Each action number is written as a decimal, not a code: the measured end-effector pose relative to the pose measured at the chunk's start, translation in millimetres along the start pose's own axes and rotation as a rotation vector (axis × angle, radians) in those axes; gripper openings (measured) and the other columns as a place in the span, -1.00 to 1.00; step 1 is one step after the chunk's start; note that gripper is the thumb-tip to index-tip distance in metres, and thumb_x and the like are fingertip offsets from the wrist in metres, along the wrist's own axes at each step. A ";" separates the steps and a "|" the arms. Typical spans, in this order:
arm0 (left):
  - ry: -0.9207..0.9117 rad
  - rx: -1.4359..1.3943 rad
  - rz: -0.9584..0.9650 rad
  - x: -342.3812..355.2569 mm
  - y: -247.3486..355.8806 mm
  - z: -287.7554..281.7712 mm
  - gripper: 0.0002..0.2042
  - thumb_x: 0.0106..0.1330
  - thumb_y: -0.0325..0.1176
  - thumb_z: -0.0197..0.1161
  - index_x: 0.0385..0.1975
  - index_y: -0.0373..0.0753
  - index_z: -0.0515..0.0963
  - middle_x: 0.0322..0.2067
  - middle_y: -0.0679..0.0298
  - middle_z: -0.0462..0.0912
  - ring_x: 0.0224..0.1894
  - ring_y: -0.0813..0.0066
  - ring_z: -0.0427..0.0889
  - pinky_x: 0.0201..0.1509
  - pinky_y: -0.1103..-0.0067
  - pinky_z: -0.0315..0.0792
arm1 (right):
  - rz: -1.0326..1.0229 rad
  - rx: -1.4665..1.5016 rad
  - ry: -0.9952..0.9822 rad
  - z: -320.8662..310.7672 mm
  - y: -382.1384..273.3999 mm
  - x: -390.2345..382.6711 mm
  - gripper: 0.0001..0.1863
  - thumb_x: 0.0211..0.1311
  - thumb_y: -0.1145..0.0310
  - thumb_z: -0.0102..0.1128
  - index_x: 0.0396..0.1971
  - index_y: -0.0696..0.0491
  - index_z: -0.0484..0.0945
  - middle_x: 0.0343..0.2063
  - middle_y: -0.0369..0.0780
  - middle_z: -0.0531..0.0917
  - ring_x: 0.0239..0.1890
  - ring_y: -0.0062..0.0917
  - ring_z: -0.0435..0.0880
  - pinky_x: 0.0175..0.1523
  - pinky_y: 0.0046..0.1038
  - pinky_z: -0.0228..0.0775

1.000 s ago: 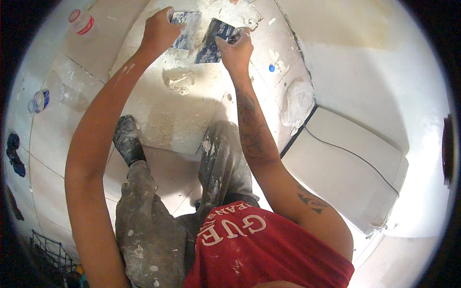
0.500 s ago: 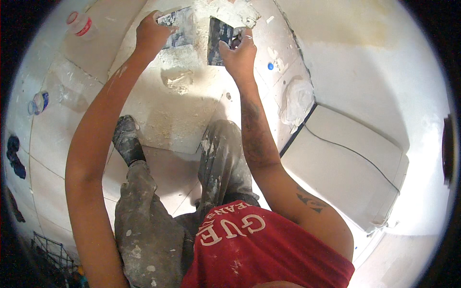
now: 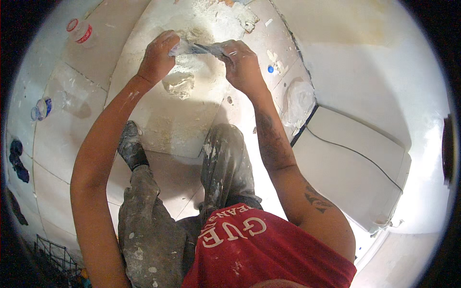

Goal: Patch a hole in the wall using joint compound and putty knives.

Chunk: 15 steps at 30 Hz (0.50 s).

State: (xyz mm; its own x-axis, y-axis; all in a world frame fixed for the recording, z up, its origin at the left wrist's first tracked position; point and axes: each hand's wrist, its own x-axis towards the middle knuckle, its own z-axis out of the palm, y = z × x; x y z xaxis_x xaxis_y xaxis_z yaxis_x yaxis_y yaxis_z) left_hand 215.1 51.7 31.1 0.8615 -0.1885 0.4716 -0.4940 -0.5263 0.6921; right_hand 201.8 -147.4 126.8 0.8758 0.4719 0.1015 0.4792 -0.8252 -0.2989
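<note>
Both my hands are over a pale board (image 3: 173, 129) smeared with white plaster. My left hand (image 3: 160, 56) is closed on a plaster-coated filling knife (image 3: 186, 48). My right hand (image 3: 241, 65) grips a second filling knife (image 3: 204, 48), its dark blade seen nearly edge-on. The two blades meet or overlap between my hands; whether they touch I cannot tell. My fingers hide the grips. Below the blades, a soft lump of plaster (image 3: 181, 86) lies on the board.
Two cut-off plastic bottle pieces, one with a red band (image 3: 79, 30) and one with a blue label (image 3: 42, 109), stand at left. A blue cap (image 3: 271, 69), a plaster-crusted clear bag (image 3: 298, 102) and a white panel with a cable (image 3: 348, 163) are at right. My legs (image 3: 223, 163) are below.
My hands have come closer together and moved slightly down. Both filling knives have turned from showing their flat faces to nearly edge-on, and their blades now come together.
</note>
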 end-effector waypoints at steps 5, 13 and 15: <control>-0.042 -0.043 0.079 -7.0 3.0 4.1 -0.66 -0.32 -0.70 0.04 -0.41 -0.33 0.39 -0.23 0.05 0.42 -0.12 0.09 0.39 -0.07 0.42 0.34 | -0.076 -0.027 -0.006 17.9 7.5 2.3 -0.72 -0.16 0.62 0.01 -0.34 0.07 0.49 -0.40 -0.19 0.52 -0.32 -0.31 0.48 -0.24 -0.40 0.36; -0.215 0.005 0.148 -24.9 -0.6 -1.7 -0.64 -0.31 -0.69 0.08 -0.38 -0.31 0.40 -0.15 0.05 0.39 -0.06 0.12 0.37 -0.05 0.39 0.33 | -0.087 -0.047 -0.146 47.1 40.3 25.4 -0.64 -0.23 0.59 -0.04 -0.29 0.07 0.48 -0.29 -0.10 0.48 -0.19 -0.31 0.42 -0.13 -0.36 0.33; -0.177 0.011 0.132 -31.7 -8.3 -0.8 -0.62 -0.31 -0.65 0.11 -0.34 -0.30 0.40 -0.12 0.05 0.37 -0.04 0.13 0.35 -0.02 0.39 0.32 | -0.093 0.030 -0.148 48.4 44.5 25.3 -0.62 -0.22 0.58 -0.03 -0.25 0.07 0.47 -0.23 -0.07 0.46 -0.16 -0.31 0.42 -0.10 -0.36 0.32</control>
State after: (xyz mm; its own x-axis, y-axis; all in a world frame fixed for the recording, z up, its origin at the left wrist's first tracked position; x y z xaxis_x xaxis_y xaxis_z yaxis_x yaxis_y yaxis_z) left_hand 191.8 62.6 10.9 0.7970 -0.3982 0.4540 -0.6035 -0.4958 0.6245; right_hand 242.5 -157.1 70.2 0.8087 0.5882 -0.0098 0.5541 -0.7673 -0.3229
